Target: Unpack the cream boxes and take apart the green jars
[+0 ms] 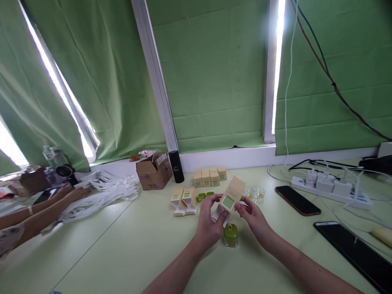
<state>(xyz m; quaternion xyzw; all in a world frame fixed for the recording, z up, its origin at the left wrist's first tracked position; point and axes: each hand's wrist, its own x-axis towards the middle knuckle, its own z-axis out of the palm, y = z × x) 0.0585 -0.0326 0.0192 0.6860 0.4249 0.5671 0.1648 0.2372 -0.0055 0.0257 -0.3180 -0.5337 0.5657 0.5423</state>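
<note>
Plainly, your left hand (210, 224) and right hand (256, 223) gripped the carton (232, 194) near the green-lidded container (230, 236). It seemed light, crushable; edges suited best.

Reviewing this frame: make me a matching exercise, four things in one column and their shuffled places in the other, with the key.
Things
1. Tilted small carton
2. Green-lidded container
3. Black cylinder
4. Power strip

Places
A. Next to the brown cardboard box
B. At the picture's right, bearing white chargers
C. Held by the left hand and right hand
D. On the table, between the wrists

Pairs: 1-C, 2-D, 3-A, 4-B
</note>
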